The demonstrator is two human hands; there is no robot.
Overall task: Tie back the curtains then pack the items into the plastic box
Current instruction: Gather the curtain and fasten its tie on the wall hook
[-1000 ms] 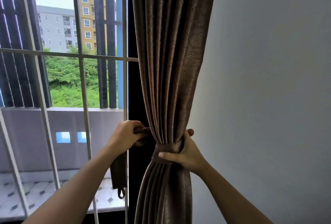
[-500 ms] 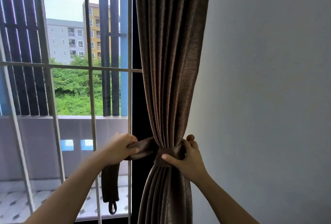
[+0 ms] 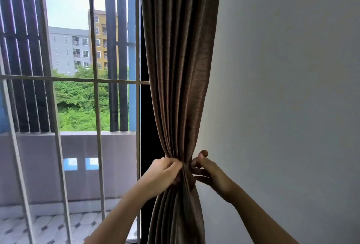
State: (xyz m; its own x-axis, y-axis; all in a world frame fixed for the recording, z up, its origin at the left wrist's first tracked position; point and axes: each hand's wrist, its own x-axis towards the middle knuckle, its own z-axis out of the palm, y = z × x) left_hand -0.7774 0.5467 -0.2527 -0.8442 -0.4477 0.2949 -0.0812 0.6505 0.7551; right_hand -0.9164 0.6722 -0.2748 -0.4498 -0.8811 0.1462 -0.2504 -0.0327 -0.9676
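Note:
A brown curtain (image 3: 179, 68) hangs gathered at the right edge of the window, pinched to a narrow waist. A matching brown tie-back band (image 3: 188, 175) wraps that waist, mostly hidden by my hands. My left hand (image 3: 162, 175) grips the band and folds from the left side. My right hand (image 3: 209, 173) holds the band on the right, fingers curled at the fabric. A small round brown knob (image 3: 203, 153) shows on the wall just above my right hand. No plastic box is in view.
White window bars (image 3: 96, 107) stand to the left, with a balcony wall and buildings beyond. A plain grey wall (image 3: 292, 87) fills the right side. The dark window frame (image 3: 145, 126) runs just left of the curtain.
My left hand has moved right, from beside the window bars up against the curtain's waist. The hanging end of the tie-back is no longer visible. The view has shifted slightly.

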